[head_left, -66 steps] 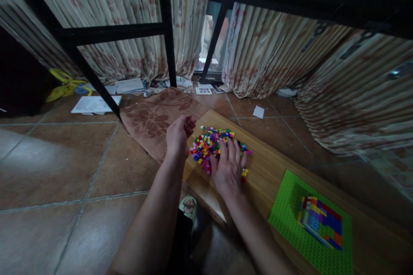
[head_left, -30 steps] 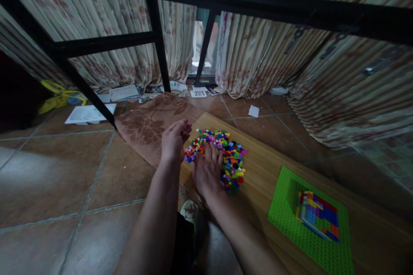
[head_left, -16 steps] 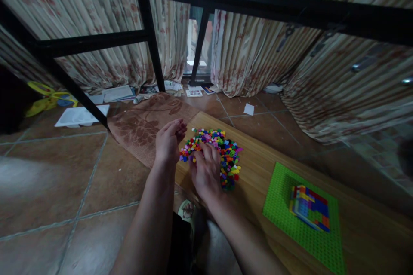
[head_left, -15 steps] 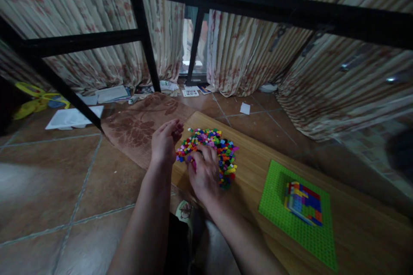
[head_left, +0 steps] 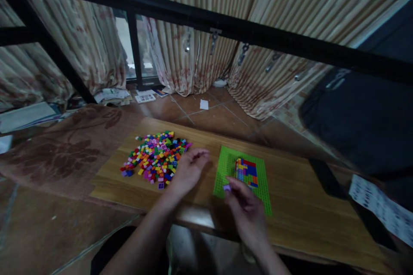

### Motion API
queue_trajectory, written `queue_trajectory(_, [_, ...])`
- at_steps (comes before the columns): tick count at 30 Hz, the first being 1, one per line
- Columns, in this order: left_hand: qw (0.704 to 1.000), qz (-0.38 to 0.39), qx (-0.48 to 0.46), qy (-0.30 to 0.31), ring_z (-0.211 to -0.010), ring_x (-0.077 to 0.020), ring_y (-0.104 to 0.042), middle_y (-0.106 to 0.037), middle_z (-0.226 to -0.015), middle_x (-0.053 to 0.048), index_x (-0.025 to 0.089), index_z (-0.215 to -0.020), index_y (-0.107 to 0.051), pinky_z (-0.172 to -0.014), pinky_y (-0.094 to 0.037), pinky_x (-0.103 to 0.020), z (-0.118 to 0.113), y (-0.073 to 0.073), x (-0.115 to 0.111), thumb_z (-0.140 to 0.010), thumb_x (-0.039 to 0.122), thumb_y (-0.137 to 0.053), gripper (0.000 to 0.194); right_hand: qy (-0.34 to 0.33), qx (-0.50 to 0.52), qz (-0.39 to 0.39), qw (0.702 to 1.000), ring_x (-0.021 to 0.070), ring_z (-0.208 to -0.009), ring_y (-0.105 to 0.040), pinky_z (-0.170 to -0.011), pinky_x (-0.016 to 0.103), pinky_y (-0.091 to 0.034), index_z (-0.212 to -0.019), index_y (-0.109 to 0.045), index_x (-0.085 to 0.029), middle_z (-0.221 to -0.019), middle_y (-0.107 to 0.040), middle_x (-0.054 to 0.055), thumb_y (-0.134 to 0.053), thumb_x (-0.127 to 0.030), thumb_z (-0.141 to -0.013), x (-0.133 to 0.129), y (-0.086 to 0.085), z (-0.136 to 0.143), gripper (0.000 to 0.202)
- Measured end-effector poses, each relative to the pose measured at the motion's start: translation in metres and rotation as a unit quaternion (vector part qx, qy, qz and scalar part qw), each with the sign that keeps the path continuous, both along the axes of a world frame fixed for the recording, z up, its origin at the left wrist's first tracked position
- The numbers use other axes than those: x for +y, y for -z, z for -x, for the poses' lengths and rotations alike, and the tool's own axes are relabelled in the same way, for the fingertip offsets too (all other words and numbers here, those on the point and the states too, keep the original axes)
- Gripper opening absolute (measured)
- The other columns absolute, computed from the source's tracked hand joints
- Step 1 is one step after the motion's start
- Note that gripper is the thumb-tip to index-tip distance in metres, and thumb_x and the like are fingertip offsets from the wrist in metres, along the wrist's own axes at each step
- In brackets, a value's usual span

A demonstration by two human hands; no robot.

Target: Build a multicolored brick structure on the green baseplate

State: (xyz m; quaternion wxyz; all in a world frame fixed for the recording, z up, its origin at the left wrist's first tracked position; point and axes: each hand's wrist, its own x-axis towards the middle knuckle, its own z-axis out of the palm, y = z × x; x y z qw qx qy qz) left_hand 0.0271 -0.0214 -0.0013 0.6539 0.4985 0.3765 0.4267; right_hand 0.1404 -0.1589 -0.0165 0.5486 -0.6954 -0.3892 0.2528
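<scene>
Small toy building bricks in many colours lie in a loose pile (head_left: 155, 157) on the wooden board. My left hand (head_left: 189, 172) is in the air at the pile's right edge, fingers loosely curled with a gap by the thumb; no brick shows in it. Between thumb and fingertips of my right hand (head_left: 247, 208) is a purple brick (head_left: 227, 187), held over the near left part of the green baseplate (head_left: 222, 163). On that plate stands a low block of joined bricks (head_left: 248, 171) in red, blue, yellow and orange, its near side partly covered by my right hand.
The wooden board (head_left: 300, 197) runs left to right in front of me. A brown patterned cloth (head_left: 74, 142) adjoins its left end. A printed sheet (head_left: 380, 206) and dark flat items lie at the right. Beyond are a black metal bar (head_left: 206, 17) and curtains (head_left: 193, 64).
The view has swung right. My right hand has left the pile with a purple brick and moved over the baseplate. My left hand has come to the pile's right side.
</scene>
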Motion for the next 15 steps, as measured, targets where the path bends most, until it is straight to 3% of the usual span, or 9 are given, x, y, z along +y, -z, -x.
queue_trajectory(3, [0.994, -0.052, 0.063, 0.068, -0.084, -0.0228, -0.064, -0.071, -0.089, -0.005, 0.023, -0.091, -0.072, -0.086, -0.049, -0.039, -0.026, 0.009, -0.011, -0.074, 0.026, -0.065, 0.019, 0.079, 0.007, -0.005, 0.997, 0.0208, -0.080, -0.068, -0.068, 0.033, -0.056, -0.097, -0.073, -0.022, -0.095, -0.074, 0.008, -0.069, -0.042, -0.075, -0.015, -0.003, -0.046, 0.030])
queue_trajectory(7, [0.962, -0.171, 0.163, 0.134, -0.121, -0.0289, -0.053, -0.060, -0.129, -0.008, 0.026, -0.125, -0.059, -0.108, -0.037, -0.048, -0.052, 0.014, -0.021, -0.066, 0.014, -0.066, 0.061, 0.146, 0.027, -0.010, 0.989, 0.0158, -0.063, -0.064, -0.059, 0.030, -0.054, -0.093, -0.072, -0.018, -0.083, -0.073, 0.007, -0.075, -0.044, -0.069, -0.020, -0.004, -0.100, 0.036])
queue_trajectory(11, [0.921, -0.238, 0.222, 0.215, -0.139, -0.0312, -0.034, -0.041, -0.148, -0.013, 0.020, -0.142, -0.041, -0.117, -0.026, -0.049, -0.073, 0.019, -0.024, -0.063, 0.016, -0.071, 0.085, 0.123, 0.062, -0.020, 0.990, 0.0149, -0.065, -0.063, -0.061, 0.029, -0.053, -0.090, -0.070, -0.017, -0.083, -0.073, 0.006, -0.077, -0.044, -0.067, -0.009, 0.005, -0.138, 0.037])
queue_trajectory(15, [0.896, -0.264, 0.248, 0.256, -0.140, -0.0317, -0.032, -0.038, -0.150, -0.013, 0.021, -0.148, -0.031, -0.117, -0.027, -0.049, -0.086, 0.028, -0.023, -0.061, 0.020, -0.076, 0.098, 0.056, 0.048, -0.010, 0.997, 0.0180, -0.076, -0.066, -0.070, 0.032, -0.054, -0.089, -0.070, -0.018, -0.086, -0.073, 0.006, -0.075, -0.044, -0.070, 0.010, 0.017, -0.161, 0.033])
